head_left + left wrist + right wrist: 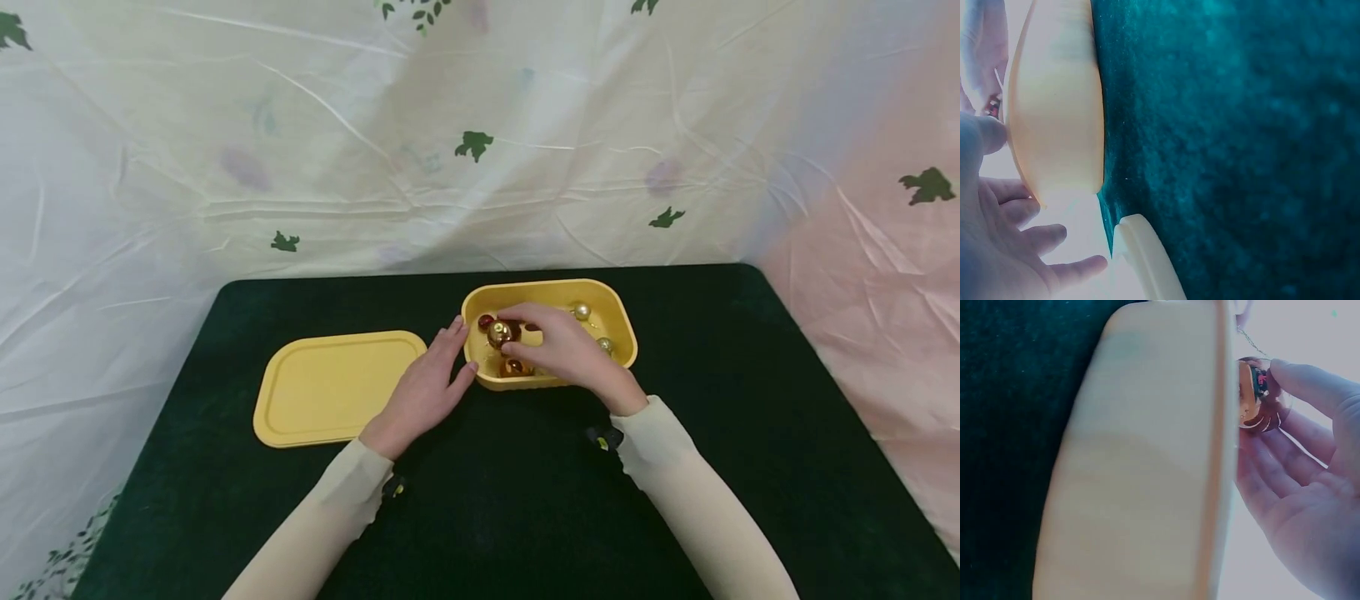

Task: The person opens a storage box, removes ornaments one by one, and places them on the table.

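A yellow rectangular box (540, 292) stands open at the back middle of the table with several small bauble ornaments inside. My right hand (566, 343) reaches in over its front side and pinches a shiny copper-brown bauble (500, 334) between thumb and fingers; the right wrist view shows this bauble (1266, 394) with a thin cord above it. Around it lie a dark red bauble (486, 321), an amber one (514, 367) and pale gold ones (581, 311). My left hand (426, 385), fingers extended, touches the box's left end.
A flat yellow lid (337, 387) lies on the dark green tabletop (495, 500), left of the box and partly behind my left hand. Behind the table hangs a pale cloth (337, 167) printed with green leaves.
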Tool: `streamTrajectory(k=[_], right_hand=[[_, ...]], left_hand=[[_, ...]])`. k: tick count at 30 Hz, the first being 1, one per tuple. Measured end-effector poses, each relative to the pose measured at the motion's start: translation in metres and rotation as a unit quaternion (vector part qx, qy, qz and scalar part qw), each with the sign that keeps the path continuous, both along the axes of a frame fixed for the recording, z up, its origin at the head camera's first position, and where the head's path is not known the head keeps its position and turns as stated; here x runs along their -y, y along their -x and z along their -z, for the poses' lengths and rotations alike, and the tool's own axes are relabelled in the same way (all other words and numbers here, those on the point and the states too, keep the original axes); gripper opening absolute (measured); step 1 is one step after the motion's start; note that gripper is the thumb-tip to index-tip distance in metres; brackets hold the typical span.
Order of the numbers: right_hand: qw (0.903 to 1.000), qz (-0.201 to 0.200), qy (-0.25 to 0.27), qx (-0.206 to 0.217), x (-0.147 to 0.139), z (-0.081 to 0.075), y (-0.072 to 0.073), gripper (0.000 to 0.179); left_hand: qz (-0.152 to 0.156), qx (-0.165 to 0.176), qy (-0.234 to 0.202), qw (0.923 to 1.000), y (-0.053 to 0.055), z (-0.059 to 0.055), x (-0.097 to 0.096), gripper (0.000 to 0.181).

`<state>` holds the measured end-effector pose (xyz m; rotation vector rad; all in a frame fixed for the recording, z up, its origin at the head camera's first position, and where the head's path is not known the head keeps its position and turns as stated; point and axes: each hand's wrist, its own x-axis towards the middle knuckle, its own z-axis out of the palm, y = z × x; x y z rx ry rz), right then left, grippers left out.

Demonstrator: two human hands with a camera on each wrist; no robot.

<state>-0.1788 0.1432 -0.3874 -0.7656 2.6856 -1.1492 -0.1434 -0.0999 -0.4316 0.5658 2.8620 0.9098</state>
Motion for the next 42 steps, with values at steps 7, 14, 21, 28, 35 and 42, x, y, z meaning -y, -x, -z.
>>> streamTrajectory(k=[7, 14, 21, 28, 35, 42], right_hand=[[0.9998, 0.016, 0.007, -0.006, -0.015, -0.014, -0.014, 0.051], [0.9991, 0.039, 0.012, -0.004, -0.034, -0.026, -0.030, 0.053], [0.9980, 0.059, 0.000, -0.024, -0.055, -0.032, -0.046, 0.052], [0.9965, 0.075, -0.004, -0.036, -0.075, -0.029, -0.059, 0.049], [0.9945, 0.083, -0.012, -0.064, -0.099, -0.025, -0.072, 0.045], [0.9924, 0.099, -0.030, -0.066, -0.123, -0.013, -0.082, 0.044]], left_hand=[[-0.003, 0.008, 0.003, 1.0000, 0.001, -0.002, -0.001, 0.066], [-0.006, 0.009, 0.014, 0.9998, 0.002, -0.005, -0.002, 0.066], [-0.016, 0.005, 0.035, 0.9992, 0.002, -0.004, -0.004, 0.065], [-0.014, 0.000, 0.050, 0.9986, 0.003, -0.005, -0.007, 0.065], [-0.008, -0.016, 0.060, 0.9981, 0.003, -0.004, -0.008, 0.067], [-0.004, -0.026, 0.071, 0.9971, 0.003, -0.001, -0.010, 0.067]])
